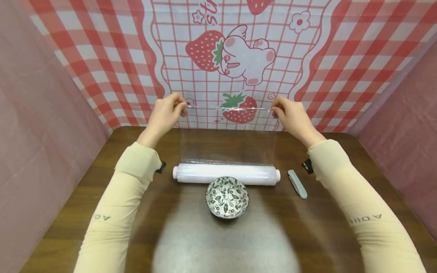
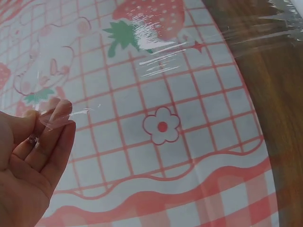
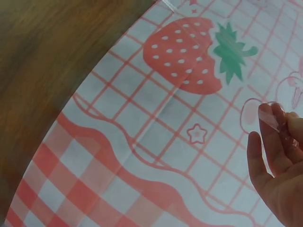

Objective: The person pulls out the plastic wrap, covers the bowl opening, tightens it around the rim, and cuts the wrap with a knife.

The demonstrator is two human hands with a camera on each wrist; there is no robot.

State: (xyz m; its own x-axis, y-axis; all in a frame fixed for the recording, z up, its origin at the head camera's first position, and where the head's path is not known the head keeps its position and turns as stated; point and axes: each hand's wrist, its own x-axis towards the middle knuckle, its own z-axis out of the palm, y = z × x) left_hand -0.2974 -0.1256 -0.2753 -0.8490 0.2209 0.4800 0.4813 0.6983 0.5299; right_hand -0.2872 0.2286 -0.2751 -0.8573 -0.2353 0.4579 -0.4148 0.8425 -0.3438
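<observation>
A clear sheet of plastic wrap (image 1: 228, 146) stretches from the white roll of plastic wrap (image 1: 227, 174) up to both hands. My left hand (image 1: 168, 113) pinches one corner of the sheet between thumb and fingers; the left wrist view shows film over those fingertips (image 2: 60, 111). The opposite corner is pinched by my right hand (image 1: 290, 115), and film also lies over its fingers in the right wrist view (image 3: 271, 116). The sheet's upper edge runs taut between them. Just in front of the roll stands a bowl (image 1: 227, 198) with a dark leaf pattern.
A closed pale green folding knife or cutter (image 1: 297, 184) lies right of the roll on the brown wooden table (image 1: 102, 212). Behind the table hangs a red-and-white checked cloth (image 1: 112, 57) with strawberries. Pink curtains (image 1: 41, 113) stand at both sides.
</observation>
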